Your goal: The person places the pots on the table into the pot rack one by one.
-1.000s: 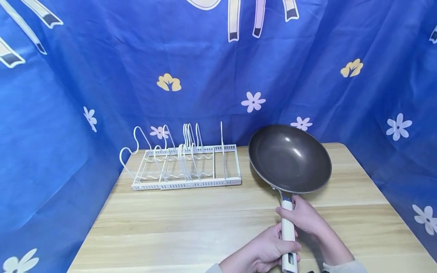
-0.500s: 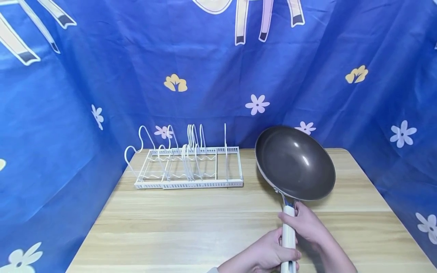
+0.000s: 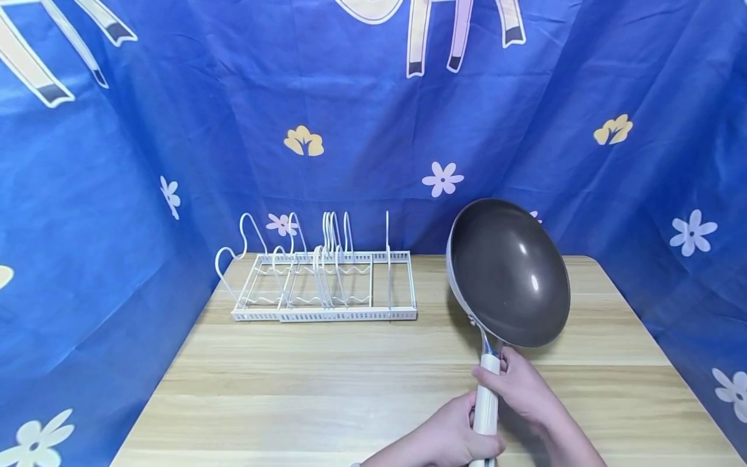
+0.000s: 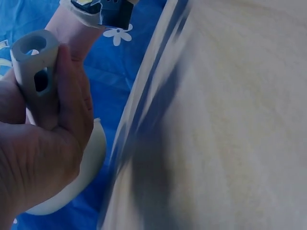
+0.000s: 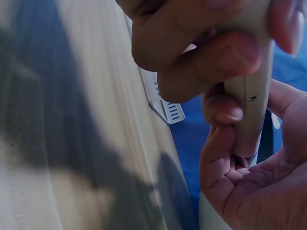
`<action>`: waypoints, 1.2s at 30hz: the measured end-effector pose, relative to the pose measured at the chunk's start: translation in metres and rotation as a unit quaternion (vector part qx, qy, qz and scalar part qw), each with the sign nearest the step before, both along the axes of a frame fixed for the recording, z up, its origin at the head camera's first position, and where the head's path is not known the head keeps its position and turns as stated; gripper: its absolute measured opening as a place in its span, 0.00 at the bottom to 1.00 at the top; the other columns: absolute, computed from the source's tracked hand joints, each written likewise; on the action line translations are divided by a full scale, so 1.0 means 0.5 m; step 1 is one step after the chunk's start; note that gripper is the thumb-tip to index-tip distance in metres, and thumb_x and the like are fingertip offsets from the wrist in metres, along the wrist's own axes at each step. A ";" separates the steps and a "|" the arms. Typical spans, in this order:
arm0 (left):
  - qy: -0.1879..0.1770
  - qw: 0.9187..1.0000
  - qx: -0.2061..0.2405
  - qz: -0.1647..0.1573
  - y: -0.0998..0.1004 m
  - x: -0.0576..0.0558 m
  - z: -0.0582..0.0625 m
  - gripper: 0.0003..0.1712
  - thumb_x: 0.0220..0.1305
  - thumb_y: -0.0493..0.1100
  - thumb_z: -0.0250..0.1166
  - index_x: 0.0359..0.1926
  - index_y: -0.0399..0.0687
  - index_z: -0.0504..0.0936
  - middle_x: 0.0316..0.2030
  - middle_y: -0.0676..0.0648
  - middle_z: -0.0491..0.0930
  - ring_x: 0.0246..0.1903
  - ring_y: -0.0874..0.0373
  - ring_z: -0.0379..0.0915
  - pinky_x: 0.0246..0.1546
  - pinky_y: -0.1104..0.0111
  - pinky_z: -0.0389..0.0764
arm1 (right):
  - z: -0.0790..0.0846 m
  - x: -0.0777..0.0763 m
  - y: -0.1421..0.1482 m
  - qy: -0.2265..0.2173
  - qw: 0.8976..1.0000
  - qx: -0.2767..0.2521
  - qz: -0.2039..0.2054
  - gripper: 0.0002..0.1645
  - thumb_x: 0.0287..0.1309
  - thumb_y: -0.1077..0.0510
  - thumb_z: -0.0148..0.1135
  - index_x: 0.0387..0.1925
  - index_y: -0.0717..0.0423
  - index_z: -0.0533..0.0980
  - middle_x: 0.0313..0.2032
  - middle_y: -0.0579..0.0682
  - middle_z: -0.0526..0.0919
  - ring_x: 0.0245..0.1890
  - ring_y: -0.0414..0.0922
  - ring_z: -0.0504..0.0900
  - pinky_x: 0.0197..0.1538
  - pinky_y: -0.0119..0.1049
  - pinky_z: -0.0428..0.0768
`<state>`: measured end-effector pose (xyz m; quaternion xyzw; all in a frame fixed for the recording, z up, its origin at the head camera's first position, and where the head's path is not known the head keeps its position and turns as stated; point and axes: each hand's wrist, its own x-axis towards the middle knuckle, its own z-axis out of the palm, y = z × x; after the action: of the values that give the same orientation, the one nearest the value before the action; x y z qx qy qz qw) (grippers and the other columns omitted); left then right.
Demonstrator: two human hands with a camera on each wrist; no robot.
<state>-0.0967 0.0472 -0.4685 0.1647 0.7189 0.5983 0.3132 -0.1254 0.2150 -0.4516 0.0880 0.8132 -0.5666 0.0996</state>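
Observation:
A dark-lined frying pan (image 3: 508, 272) with a pale handle is held tilted over the right side of the table, its inside facing left and toward me. My left hand (image 3: 458, 433) grips the handle near its end; in the left wrist view the left hand (image 4: 43, 153) wraps the handle (image 4: 41, 81), whose end shows a hanging hole. Closer to the pan, my right hand (image 3: 522, 386) holds the upper handle. The right wrist view shows the right hand (image 5: 268, 187) around the handle's pan end, with the left hand's fingers (image 5: 206, 62) beside it.
A white wire pan rack (image 3: 347, 314) with upright dividers stands at the back left of the wooden table (image 3: 280, 376). Blue printed cloth (image 3: 362, 110) hangs behind the table and along both sides.
The frying pan has tilted further, its right side dropping and its far rim rising. Both hands keep their grip on the handle, whose end has swung slightly left. The head view has shifted a little.

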 end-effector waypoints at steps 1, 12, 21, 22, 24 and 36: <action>0.008 1.000 -0.005 0.002 -0.002 0.000 0.002 0.23 0.48 0.37 0.71 0.46 0.53 0.76 0.26 0.61 0.78 0.27 0.71 0.74 0.33 0.78 0.76 | 0.002 0.001 -0.001 -0.001 1.000 -0.006 0.001 0.25 0.56 0.54 0.72 0.47 0.64 0.70 0.35 0.51 0.80 0.37 0.42 0.77 0.42 0.31 0.75; 0.072 0.997 0.002 -0.016 -0.028 0.013 0.010 0.23 0.48 0.39 0.71 0.47 0.52 0.74 0.31 0.64 0.73 0.30 0.75 0.69 0.34 0.79 0.74 | 0.023 0.017 -0.013 0.009 0.997 -0.076 0.029 0.29 0.58 0.58 0.69 0.53 0.69 0.66 0.37 0.51 0.81 0.36 0.39 0.82 0.44 0.29 0.79; 0.092 0.995 -0.028 0.017 -0.049 0.032 0.030 0.24 0.49 0.42 0.74 0.47 0.57 0.74 0.31 0.65 0.74 0.28 0.75 0.71 0.33 0.79 0.74 | 0.046 0.027 -0.023 0.025 0.989 -0.117 0.087 0.29 0.62 0.57 0.67 0.53 0.70 0.62 0.41 0.50 0.80 0.40 0.37 0.84 0.48 0.29 0.81; 0.097 0.995 -0.028 0.018 -0.052 0.032 0.032 0.24 0.49 0.43 0.74 0.47 0.57 0.74 0.31 0.65 0.74 0.29 0.75 0.71 0.33 0.79 0.74 | 0.049 0.027 -0.025 0.028 0.988 -0.121 0.088 0.29 0.62 0.57 0.67 0.53 0.69 0.62 0.41 0.50 0.80 0.40 0.37 0.84 0.49 0.29 0.80; 0.110 0.993 -0.028 0.022 -0.058 0.032 0.036 0.25 0.49 0.44 0.74 0.48 0.57 0.74 0.31 0.65 0.74 0.28 0.75 0.71 0.32 0.79 0.74 | 0.054 0.026 -0.029 0.035 0.986 -0.133 0.092 0.27 0.63 0.58 0.66 0.53 0.68 0.62 0.41 0.48 0.80 0.39 0.37 0.84 0.50 0.30 0.81; 0.143 0.987 -0.045 0.053 -0.081 0.044 0.054 0.39 0.46 0.53 0.81 0.56 0.54 0.71 0.32 0.63 0.75 0.28 0.75 0.71 0.32 0.78 0.75 | 0.074 0.024 -0.052 0.055 0.971 -0.190 0.132 0.23 0.64 0.61 0.64 0.52 0.64 0.63 0.39 0.43 0.82 0.38 0.37 0.85 0.49 0.34 0.84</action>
<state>-0.0746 0.0066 -0.4414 0.1961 0.7902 0.5511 0.1827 -0.1135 0.1889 -0.4146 -0.0719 0.6994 -0.6964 0.1439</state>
